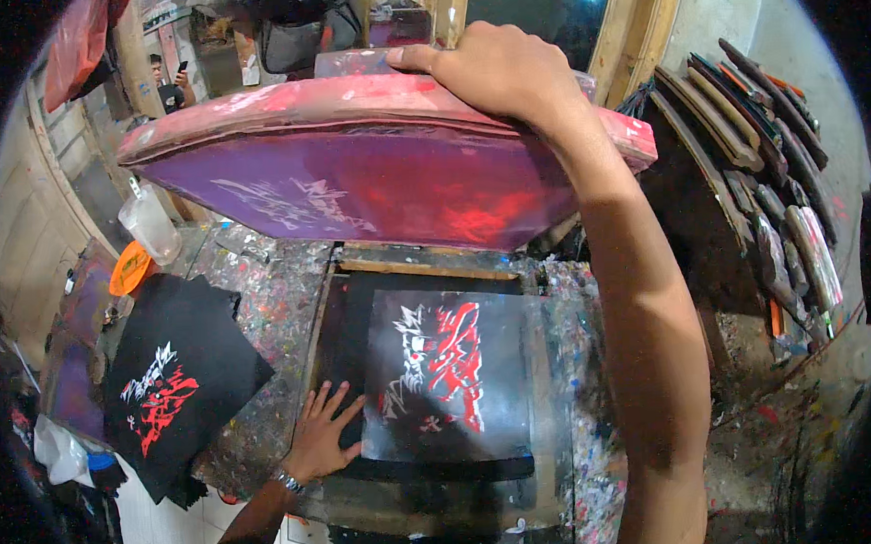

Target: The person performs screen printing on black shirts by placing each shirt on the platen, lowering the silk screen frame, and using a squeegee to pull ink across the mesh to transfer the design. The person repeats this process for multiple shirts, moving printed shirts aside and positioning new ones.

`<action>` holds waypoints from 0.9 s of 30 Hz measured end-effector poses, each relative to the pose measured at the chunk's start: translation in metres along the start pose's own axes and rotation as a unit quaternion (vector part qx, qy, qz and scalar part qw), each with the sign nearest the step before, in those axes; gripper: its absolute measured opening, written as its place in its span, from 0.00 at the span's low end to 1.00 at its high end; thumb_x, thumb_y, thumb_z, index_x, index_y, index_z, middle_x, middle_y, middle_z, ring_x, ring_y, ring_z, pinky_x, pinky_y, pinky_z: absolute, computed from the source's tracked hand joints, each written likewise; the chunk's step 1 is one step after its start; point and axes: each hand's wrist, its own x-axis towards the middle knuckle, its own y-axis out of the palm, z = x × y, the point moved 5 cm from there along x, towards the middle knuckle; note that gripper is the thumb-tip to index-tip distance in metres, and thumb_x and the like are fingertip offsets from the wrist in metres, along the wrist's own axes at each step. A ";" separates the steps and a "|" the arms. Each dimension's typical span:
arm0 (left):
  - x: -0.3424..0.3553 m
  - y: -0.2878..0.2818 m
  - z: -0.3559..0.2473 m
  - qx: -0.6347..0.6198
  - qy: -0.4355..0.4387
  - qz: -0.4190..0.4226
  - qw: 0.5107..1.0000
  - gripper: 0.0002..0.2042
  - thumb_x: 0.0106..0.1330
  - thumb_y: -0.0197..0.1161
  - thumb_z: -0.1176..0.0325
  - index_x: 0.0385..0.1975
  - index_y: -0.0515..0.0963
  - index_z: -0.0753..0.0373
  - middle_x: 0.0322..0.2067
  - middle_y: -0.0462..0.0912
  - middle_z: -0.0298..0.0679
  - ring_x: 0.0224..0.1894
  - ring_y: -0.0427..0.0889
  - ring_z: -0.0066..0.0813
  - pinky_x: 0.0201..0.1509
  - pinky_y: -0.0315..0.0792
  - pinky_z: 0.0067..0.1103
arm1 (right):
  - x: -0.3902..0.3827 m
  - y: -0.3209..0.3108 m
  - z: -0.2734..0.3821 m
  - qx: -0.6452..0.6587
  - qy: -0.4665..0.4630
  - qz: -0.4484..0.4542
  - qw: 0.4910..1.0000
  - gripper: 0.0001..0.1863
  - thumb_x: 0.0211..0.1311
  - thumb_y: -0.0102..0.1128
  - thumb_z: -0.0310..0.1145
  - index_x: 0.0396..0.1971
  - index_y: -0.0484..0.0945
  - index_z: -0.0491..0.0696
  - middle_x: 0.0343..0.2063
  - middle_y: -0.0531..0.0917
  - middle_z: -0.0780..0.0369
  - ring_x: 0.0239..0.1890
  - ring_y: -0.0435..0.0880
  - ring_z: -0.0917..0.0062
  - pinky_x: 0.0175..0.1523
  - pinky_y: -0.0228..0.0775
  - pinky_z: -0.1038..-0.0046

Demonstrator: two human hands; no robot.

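Screen frame (356,184): tilted up over the board, its purple-red mesh face toward the wearer.
Printed sheet (501,375): dark, red-and-white design, lying flat on the board below the frame; material unclear.
Right hand (510,78): closed over the frame's top edge, thumb along it; fingertips hidden.
Left hand (318,436): open, palm down, fingers spread, gripping nothing; thumb at sheet's lower left corner.
Frame step: looks like screen printing, frame raised off a print.
Frame's next move: likely calls for a firm right grip and the left hand kept out from under the frame.
Board edges: wooden strip (426,268) along the far side; sheet sits inside the board's borders.
Working room: gap between raised frame and sheet; paint-spotted table (264,297) separates board from dark printed pieces (193,338) at left. Stacked frames (768,174) bound the right side.
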 end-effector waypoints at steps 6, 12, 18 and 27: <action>0.002 -0.006 0.001 -0.019 -0.017 0.001 1.000 0.38 0.63 0.65 0.41 0.73 0.66 0.46 0.77 0.53 0.46 0.78 0.49 0.54 0.79 0.43 0.49 | 0.013 0.002 -0.006 0.029 -0.053 -0.091 0.994 0.44 0.55 0.54 0.73 0.53 0.84 0.47 0.54 0.82 0.45 0.58 0.81 0.49 0.63 0.72 0.54; 0.003 -0.003 0.011 -0.038 0.010 -0.011 0.999 0.38 0.64 0.64 0.41 0.73 0.66 0.51 0.76 0.54 0.50 0.77 0.51 0.57 0.77 0.45 0.51 | 0.005 -0.018 0.005 0.004 -0.009 0.027 1.000 0.42 0.62 0.52 0.68 0.49 0.83 0.39 0.52 0.81 0.41 0.58 0.79 0.46 0.64 0.70 0.56; 0.006 0.001 0.015 -0.042 0.020 -0.003 0.999 0.39 0.65 0.63 0.41 0.73 0.65 0.53 0.76 0.53 0.53 0.77 0.50 0.59 0.77 0.44 0.51 | 0.036 0.008 -0.001 -0.109 -0.150 0.031 0.982 0.33 0.70 0.45 0.61 0.53 0.83 0.49 0.54 0.81 0.42 0.58 0.79 0.47 0.64 0.69 0.55; 0.006 -0.016 0.007 -0.081 0.015 0.014 0.997 0.37 0.66 0.62 0.42 0.72 0.66 0.54 0.75 0.54 0.55 0.77 0.47 0.63 0.76 0.42 0.56 | 0.022 -0.004 0.005 0.012 -0.106 0.051 0.993 0.37 0.67 0.49 0.63 0.54 0.82 0.42 0.55 0.80 0.41 0.60 0.78 0.45 0.65 0.68 0.56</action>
